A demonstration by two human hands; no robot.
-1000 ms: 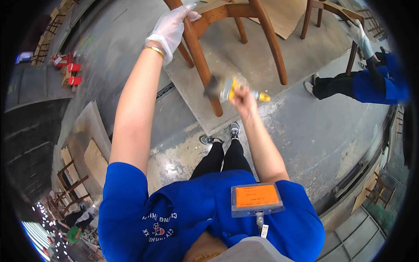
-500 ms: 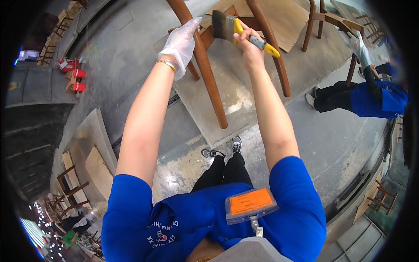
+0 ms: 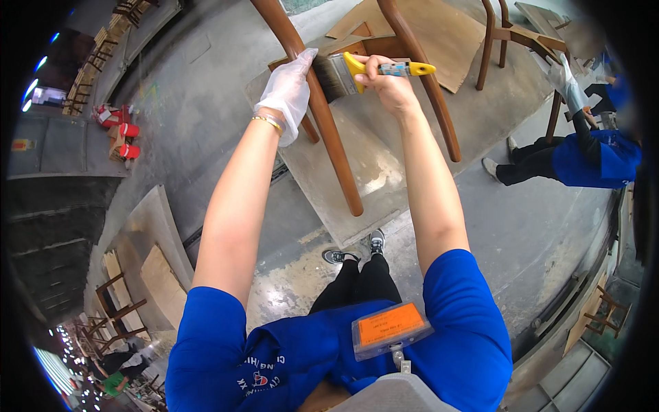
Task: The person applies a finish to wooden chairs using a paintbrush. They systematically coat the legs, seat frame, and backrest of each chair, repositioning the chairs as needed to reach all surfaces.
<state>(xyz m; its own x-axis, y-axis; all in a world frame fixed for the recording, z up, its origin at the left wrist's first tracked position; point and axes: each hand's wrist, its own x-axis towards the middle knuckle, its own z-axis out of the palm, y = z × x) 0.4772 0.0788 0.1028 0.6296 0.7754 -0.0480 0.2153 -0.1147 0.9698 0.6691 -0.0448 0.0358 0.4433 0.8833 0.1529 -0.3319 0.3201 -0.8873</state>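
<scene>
A brown wooden chair frame [image 3: 374,48] stands with its legs toward me on a large flat board [image 3: 309,185]. My left hand [image 3: 285,89], in a thin translucent glove, grips the near-left chair leg [image 3: 336,154] at its upper part. My bare right hand [image 3: 388,88] is closed around the yellow handle of a wide paintbrush [image 3: 336,75]. The brush lies nearly level, its dark bristles pointing left against or just beside the inner side of that leg. Another chair leg [image 3: 434,103] passes behind the handle's end.
At the right, a person in blue [image 3: 587,154] with gloved hands is beside another wooden chair [image 3: 511,33]. A thin brown sheet [image 3: 456,41] lies under the chair frame. Red containers [image 3: 128,141] sit at the far left; boards [image 3: 161,275] and chair frames [image 3: 113,312] stand lower left.
The brush has swung down and left from above the seat frame to the near-left leg, its handle now almost level. My left hand stays on the leg.
</scene>
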